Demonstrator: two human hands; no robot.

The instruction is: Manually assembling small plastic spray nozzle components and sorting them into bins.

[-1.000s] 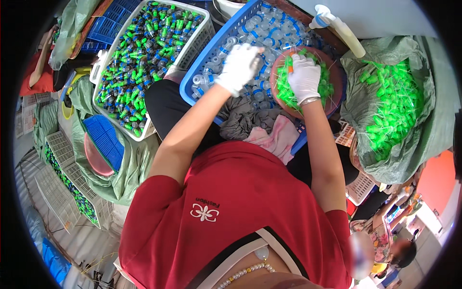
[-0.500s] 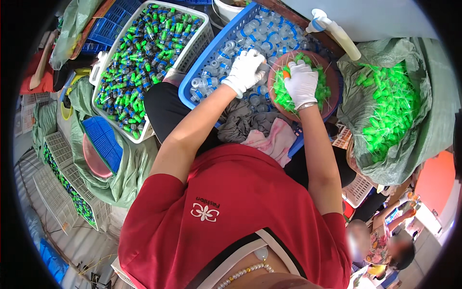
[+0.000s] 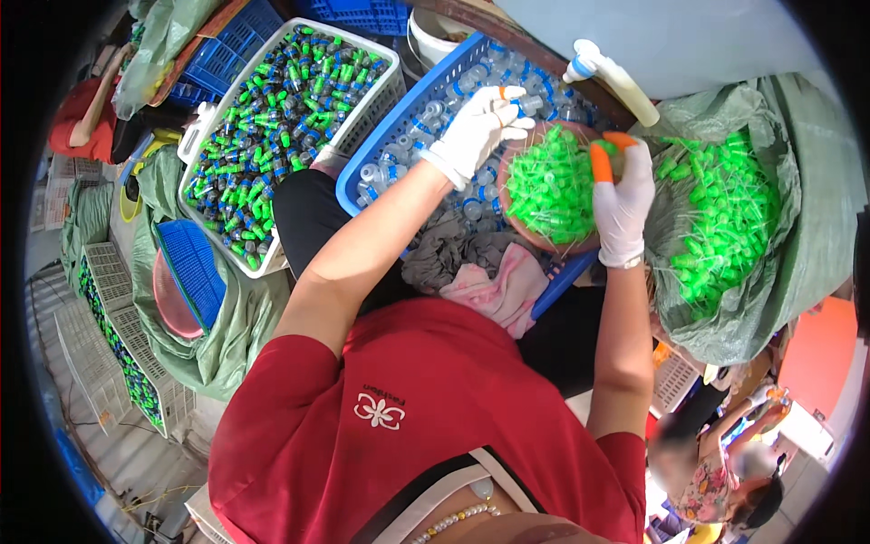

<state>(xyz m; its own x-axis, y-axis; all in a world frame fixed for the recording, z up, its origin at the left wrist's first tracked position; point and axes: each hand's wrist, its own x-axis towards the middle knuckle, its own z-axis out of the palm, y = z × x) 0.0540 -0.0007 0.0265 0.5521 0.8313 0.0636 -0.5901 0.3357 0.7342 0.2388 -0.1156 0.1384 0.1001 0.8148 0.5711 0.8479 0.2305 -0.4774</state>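
My left hand [image 3: 480,130], in a white glove with orange at a fingertip, hovers over small clear bottles [image 3: 430,118] in a blue basket [image 3: 352,172]. Its fingers are apart and I see nothing held in them. A reddish-brown round basin [image 3: 518,220] heaped with green nozzle-like caps [image 3: 550,181] rests at the basket's right side. Beside the basin's right rim is my right hand [image 3: 625,195], gloved, with orange covers on thumb and forefinger. Those two fingers close around a small green piece [image 3: 611,152], apparently one of the caps; its shape is blurred.
A white basket [image 3: 395,95] of dark bottles with green caps stands to the left. On the right, a green sack [image 3: 761,317] lies spread with more green caps [image 3: 725,218]. A white tube [image 3: 625,86] juts in at the back. Grey and pink cloths [image 3: 494,281] lie before me. Another person [image 3: 716,471] works at lower right.
My right hand has come up out of the basin's caps to its right side, with a green piece between its fingers. My left hand has shifted slightly right, fingers spreading over the bottles.
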